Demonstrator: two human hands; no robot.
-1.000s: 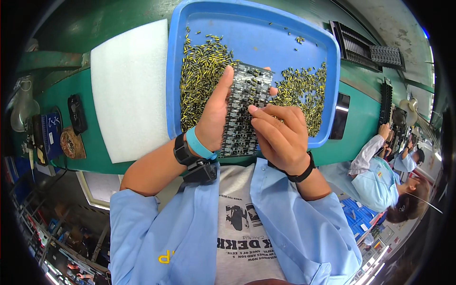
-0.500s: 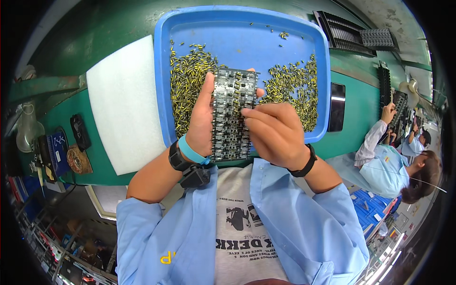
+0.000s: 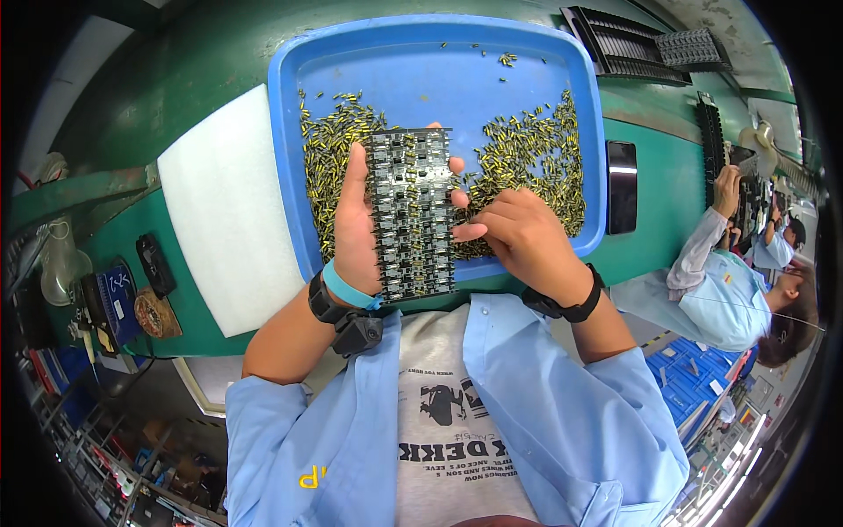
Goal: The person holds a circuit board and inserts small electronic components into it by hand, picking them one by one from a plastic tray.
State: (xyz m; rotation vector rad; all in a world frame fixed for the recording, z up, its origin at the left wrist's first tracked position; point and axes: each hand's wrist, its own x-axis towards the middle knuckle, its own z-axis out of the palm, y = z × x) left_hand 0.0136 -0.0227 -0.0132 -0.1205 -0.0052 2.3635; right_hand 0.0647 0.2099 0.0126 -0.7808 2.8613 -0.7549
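I find the left hand (image 3: 354, 233) gripping a long, rectangular, dark circuit-board panel (image 3: 413, 215) with rows of silvery and black fittings. The thumb lies along the panel's left edge, and fingertips of the same hand show at the right edge, so I record the fingers as closed around it. The panel is held face up, its long side running away from the wearer, over the near part of a shallow, rectangular, blue plastic tray (image 3: 421, 75). Yellowish pieces show in a column near the panel's middle.

I observe the right hand (image 3: 534, 241) just beside the panel's right edge, its fingers curled and bunched together above the tray. I cannot tell whether a piece is pinched between the fingertips.

Inside the tray I see small, yellow-and-black cylindrical components (image 3: 527, 145) spread in two heaps, one on either side of the panel, with a few loose ones near the far wall. Left of the tray I note a flat, white foam sheet (image 3: 224, 220); near the tray's right side lies a glossy, black, rectangular slab (image 3: 622, 189). All rest on a green work surface (image 3: 659, 149). Beyond the tray's far right corner stands a black, slotted rack (image 3: 615, 39). Farther right I see a co-worker in a light blue top (image 3: 720, 303), one hand raised near other dark items.
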